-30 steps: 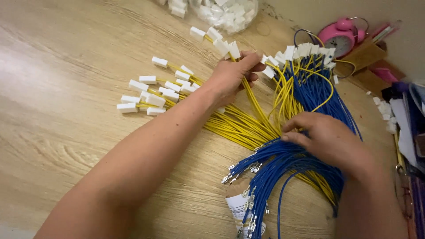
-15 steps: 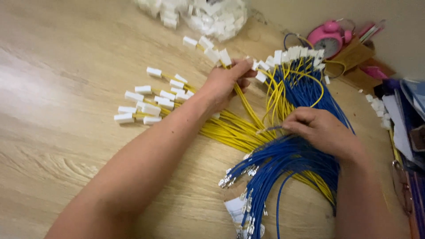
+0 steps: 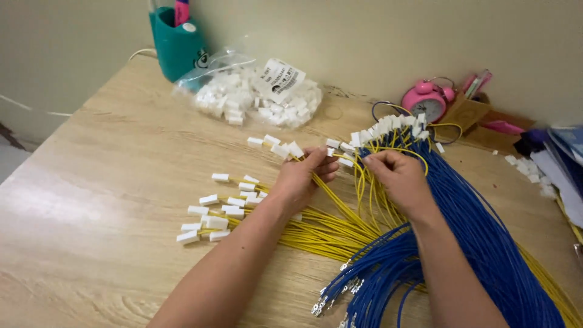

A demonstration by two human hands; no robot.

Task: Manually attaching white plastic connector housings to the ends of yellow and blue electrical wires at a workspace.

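My left hand (image 3: 302,177) is closed around a few yellow wires (image 3: 331,234) near their white connector ends (image 3: 340,147). My right hand (image 3: 399,180) sits just to its right, fingertips pinched on a yellow wire beside those connectors. A thick bundle of blue wires (image 3: 486,243) runs under my right wrist, its bare metal terminals (image 3: 334,294) fanned out near the front. More yellow wires with white connectors (image 3: 215,215) lie spread on the wooden table (image 3: 109,182) left of my left forearm.
A clear plastic bag of loose white connectors (image 3: 255,97) lies at the back, next to a teal pen holder (image 3: 177,44). A pink alarm clock (image 3: 428,102), a small cardboard box (image 3: 470,118) and papers (image 3: 565,170) crowd the right side by the wall.
The view has tilted up toward the wall. My right hand moved from the blue bundle up to the connector ends, close beside my left hand.
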